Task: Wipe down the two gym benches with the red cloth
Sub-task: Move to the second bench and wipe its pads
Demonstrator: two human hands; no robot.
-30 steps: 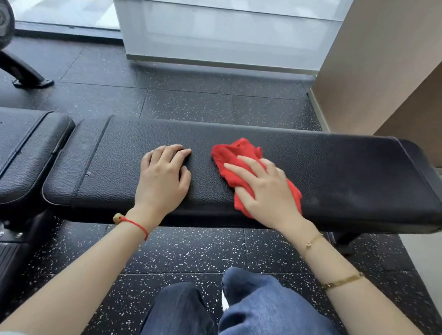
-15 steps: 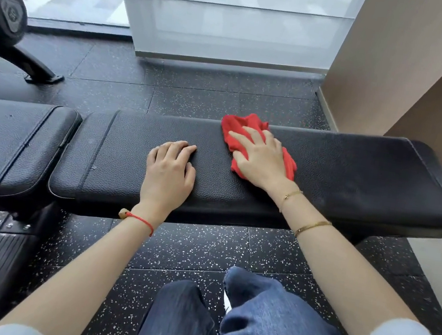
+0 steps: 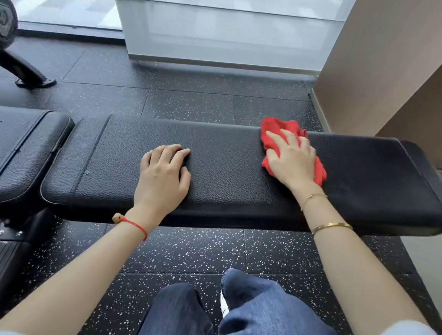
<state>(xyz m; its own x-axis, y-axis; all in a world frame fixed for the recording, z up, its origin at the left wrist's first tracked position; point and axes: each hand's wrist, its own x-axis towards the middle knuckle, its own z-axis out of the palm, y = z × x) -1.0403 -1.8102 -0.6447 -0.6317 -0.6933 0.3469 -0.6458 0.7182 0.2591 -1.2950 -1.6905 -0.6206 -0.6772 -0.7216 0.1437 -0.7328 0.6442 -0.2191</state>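
Note:
A long black padded bench stretches across the middle of the view. A second black pad adjoins it on the left. My right hand presses flat on the crumpled red cloth near the far edge of the long bench, right of its middle; most of the cloth is under my palm. My left hand rests on the bench top near its front edge, fingers slightly bent, holding nothing.
A dark speckled rubber floor surrounds the benches. My knees in blue jeans are below the bench. A black machine base stands at the far left, a frosted glass panel behind, and a brown wall at the right.
My right hand has slid the red cloth away from the front edge toward the far edge and then to the right along the bench. My left hand has stayed in place.

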